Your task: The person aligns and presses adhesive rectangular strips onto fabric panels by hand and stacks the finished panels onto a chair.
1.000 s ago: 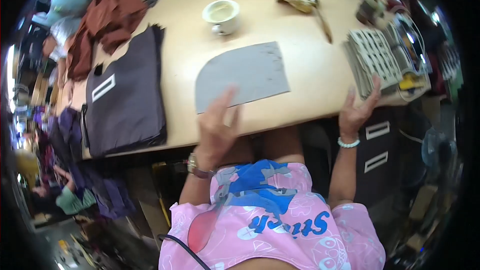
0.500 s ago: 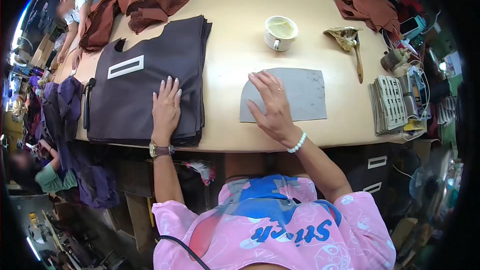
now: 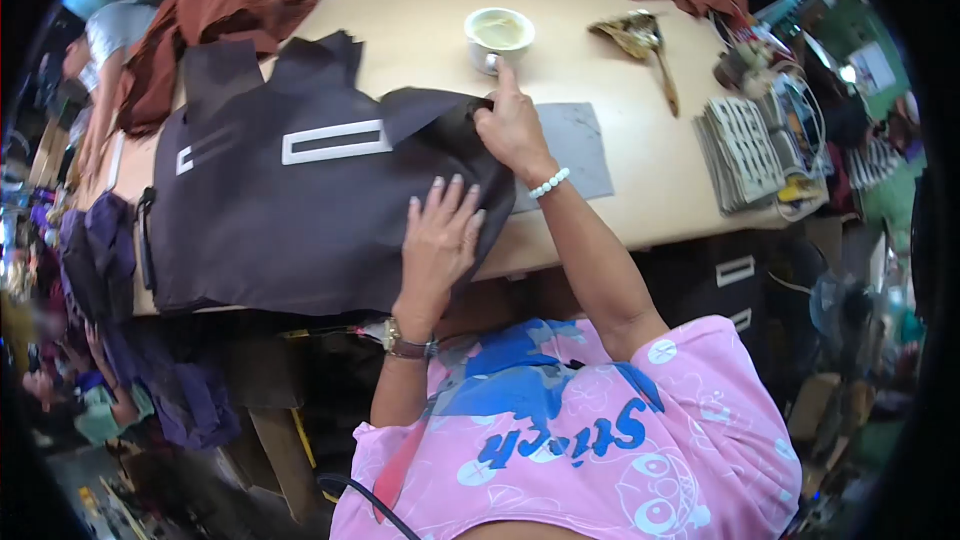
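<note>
My right hand (image 3: 515,130) pinches the upper right corner of a dark brown fabric panel (image 3: 300,210), its index finger pointing out toward the cup. My left hand (image 3: 440,240) lies open and flat on the same panel, near its front right edge. A white rectangular frame (image 3: 338,142) shows on this panel, and part of another frame (image 3: 184,160) shows farther left, on the dark pieces underneath. The panel's right side covers part of a grey sheet (image 3: 582,152). Just beyond my right hand stands a white cup (image 3: 500,38) with pale, creamy contents.
A brush (image 3: 664,80) lies beside a crumpled, stained piece (image 3: 630,35). Stacked cards with white frames (image 3: 742,152) sit at the table's right edge. Rust-brown fabric (image 3: 225,10) is heaped at the far left, near another person's arm (image 3: 103,110). A black-handled tool (image 3: 146,240) rests at the left edge.
My right hand has left the grey sheet and gripped the dark panel's corner. The top panel has shifted right over the sheet, with my left hand moving right on it. The view has shifted too.
</note>
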### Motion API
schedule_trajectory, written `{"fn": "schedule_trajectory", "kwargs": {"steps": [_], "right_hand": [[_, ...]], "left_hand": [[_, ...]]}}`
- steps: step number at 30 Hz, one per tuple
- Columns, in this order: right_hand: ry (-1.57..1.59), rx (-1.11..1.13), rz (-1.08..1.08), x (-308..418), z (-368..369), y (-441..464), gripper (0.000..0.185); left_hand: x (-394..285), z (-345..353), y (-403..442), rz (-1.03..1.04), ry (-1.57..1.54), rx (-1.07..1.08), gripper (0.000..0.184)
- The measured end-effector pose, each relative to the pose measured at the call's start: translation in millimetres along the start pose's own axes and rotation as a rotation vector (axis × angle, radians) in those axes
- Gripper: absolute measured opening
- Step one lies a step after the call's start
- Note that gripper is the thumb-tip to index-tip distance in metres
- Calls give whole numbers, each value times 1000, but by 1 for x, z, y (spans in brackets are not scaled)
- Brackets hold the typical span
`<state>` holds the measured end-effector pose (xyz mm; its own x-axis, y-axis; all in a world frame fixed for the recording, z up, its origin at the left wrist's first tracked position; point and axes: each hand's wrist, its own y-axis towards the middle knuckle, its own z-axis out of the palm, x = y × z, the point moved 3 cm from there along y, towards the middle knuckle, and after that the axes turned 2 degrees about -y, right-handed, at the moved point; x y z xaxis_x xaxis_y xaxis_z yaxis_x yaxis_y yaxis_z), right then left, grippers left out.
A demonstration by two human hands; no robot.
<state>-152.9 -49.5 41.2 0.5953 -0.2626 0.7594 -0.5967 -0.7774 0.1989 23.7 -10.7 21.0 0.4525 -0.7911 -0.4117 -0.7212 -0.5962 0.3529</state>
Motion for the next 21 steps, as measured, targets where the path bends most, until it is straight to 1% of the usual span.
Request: {"fn": "schedule_trajectory", "kwargs": {"steps": [1, 3, 4, 6, 8, 9, 12, 13, 14, 15, 17, 19, 21], "right_hand": [[-58, -17, 18, -12, -17, -4, 66], [-198, -70, 35, -35, -50, -14, 66], [-235, -88, 33, -46, -66, -20, 67], [-309, -115, 21, -74, -96, -29, 68], [-296, -172, -99, -109, -119, -32, 69], [-273, -157, -114, -118, -131, -32, 71], [-259, -40, -62, -132, -160, -30, 71], [-265, -58, -119, -140, -166, -27, 70], [-271, -77, -176, -149, -171, -24, 70], [-282, -83, -171, -150, -177, -22, 70], [-281, -91, -160, -148, -185, -18, 69], [-298, -119, -225, -155, -187, -9, 69], [-310, -125, -247, -162, -186, 0, 69]], "left_hand": [[-17, 13, 1, 31, -36, 58, 34], [-57, 29, -2, 309, 59, 246, 35], [-74, 36, -5, 338, -93, 198, 41], [-109, 42, -4, 209, -384, 237, 48], [-112, 35, 2, 244, -390, 206, 52], [-110, 31, 5, 261, -392, 189, 53], [-78, 13, 22, 170, -220, 91, 52], [-66, 7, 28, 121, -152, 101, 52], [-51, 7, 31, 101, -72, 59, 54], [-41, 4, 34, 43, 3, 67, 54], [-24, 4, 36, 0, 81, 103, 57], [-10, 11, 34, -54, 122, 156, 61], [-2, 16, 31, -80, 155, 170, 62]]}}
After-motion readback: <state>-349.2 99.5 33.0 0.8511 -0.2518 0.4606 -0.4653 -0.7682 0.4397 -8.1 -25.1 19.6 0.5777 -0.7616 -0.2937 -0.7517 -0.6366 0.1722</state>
